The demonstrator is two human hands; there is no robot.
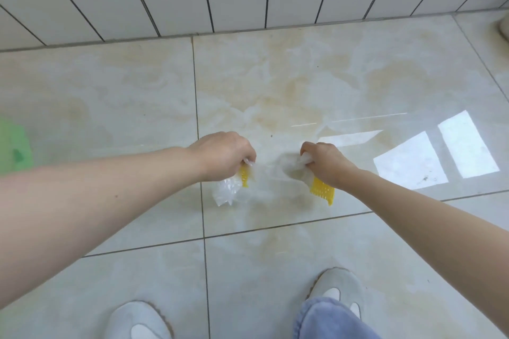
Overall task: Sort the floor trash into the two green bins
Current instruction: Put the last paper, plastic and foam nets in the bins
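While gripping yellow mesh and clear plastic in left hand point(224, 155) and right hand point(323, 164) alike: green bin point(13, 146) at nine o'clock, white shoes point(137, 320) at six.

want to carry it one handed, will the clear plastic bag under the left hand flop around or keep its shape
Probably floppy: the clear plastic bag hangs crumpled below the left hand, its shape set by the pinch. It looks thin and see-through, so likely very light. The film looks glossy, so it may slip from a loose grip.
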